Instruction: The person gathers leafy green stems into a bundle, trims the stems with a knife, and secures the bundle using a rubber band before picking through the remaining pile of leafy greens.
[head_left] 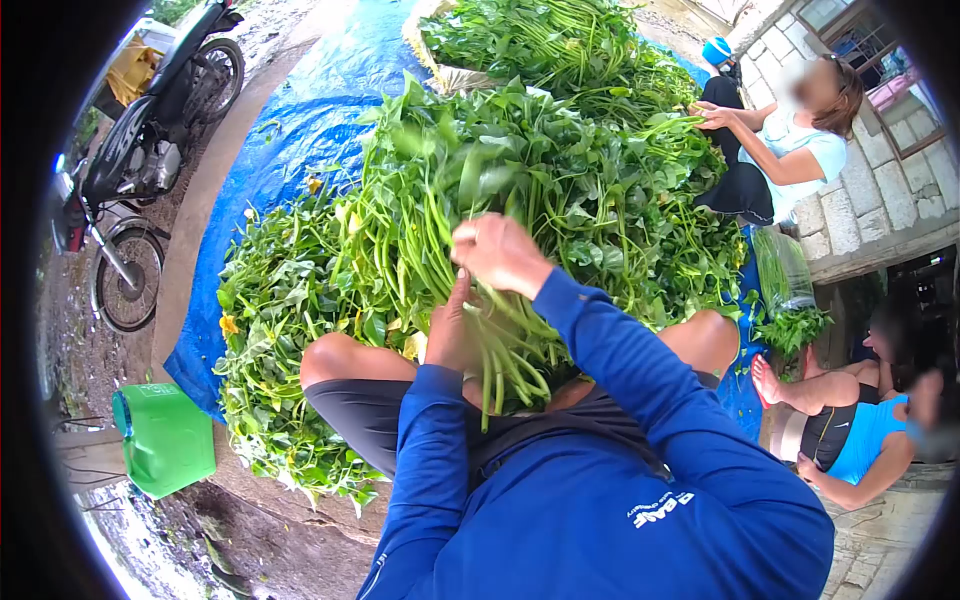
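My left hand point(452, 330) is wrapped round a bunch of long green leafy stems point(512, 372), whose cut ends hang down over my lap. Just above it, my right hand point(497, 253) is closed at the upper part of the bunch. Leaves point(450, 165) beyond that hand are smeared by motion. What exactly its fingers pinch is hidden, though green stems run right beside them. A large heap of the same leafy greens point(600, 220) spreads in front of my crossed legs.
The heap lies on a blue tarp point(320, 110). A green plastic container point(168, 440) stands at the left, and a motorcycle point(150, 165) is parked beyond. One person point(800, 140) handles greens at the right; other people sit lower right near a bagged bundle point(785, 275).
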